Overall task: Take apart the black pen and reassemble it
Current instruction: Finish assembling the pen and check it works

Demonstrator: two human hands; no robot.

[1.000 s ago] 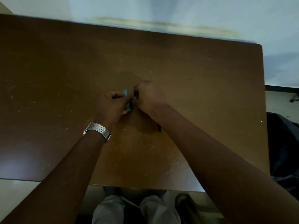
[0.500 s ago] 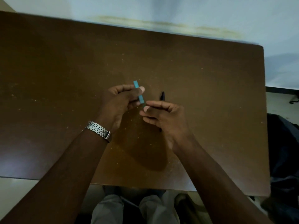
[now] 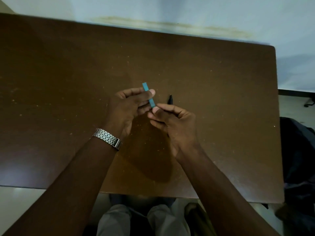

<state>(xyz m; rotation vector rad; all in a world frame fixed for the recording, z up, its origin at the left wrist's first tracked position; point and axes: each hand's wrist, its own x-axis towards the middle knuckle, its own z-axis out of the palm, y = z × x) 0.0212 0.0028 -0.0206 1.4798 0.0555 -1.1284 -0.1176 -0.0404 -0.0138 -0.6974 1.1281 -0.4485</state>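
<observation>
Bare table all round; only the black pen part obstructs.

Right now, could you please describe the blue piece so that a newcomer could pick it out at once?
Start at the brown table and find the two hands meeting near its middle. The blue piece is a slim, tilted stick pinched in the left hand, its lower end at the right hand. It is the only bright blue thing; the part beside it is black.
</observation>
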